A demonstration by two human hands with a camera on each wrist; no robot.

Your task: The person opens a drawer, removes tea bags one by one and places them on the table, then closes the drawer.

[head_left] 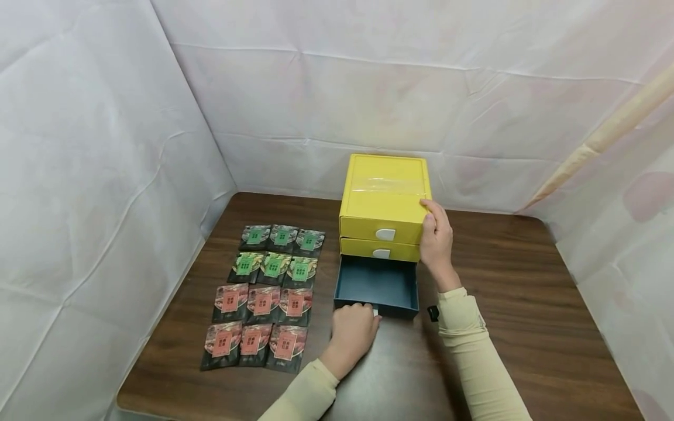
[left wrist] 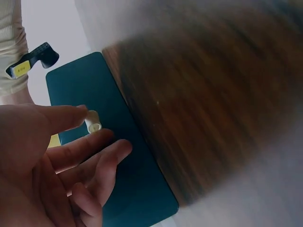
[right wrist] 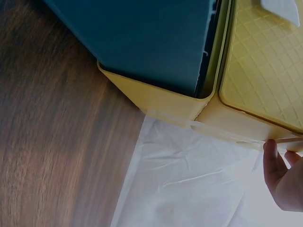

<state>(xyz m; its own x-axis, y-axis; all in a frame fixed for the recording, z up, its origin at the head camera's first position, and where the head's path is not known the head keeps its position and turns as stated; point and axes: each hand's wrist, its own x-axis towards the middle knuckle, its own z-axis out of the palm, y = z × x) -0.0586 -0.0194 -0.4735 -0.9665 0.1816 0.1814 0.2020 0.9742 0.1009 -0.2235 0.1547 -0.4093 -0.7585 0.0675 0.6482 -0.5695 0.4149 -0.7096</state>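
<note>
A yellow drawer unit stands at the back of the table, its lowest, dark teal drawer pulled out and nothing showing inside. My left hand is at the drawer's front. In the left wrist view, thumb and index finger pinch the small white knob, while the other fingers bend loosely before the teal front. My right hand rests against the unit's right side near the top front corner, a finger reaching over the top edge. Two yellow drawers with white tabs above are closed.
Left of the unit, several dark sachets lie flat in rows, green-labelled sachets behind and red-labelled sachets in front. White cloth hangs close behind the brown wooden table and at both sides. Clear tape crosses the unit's top.
</note>
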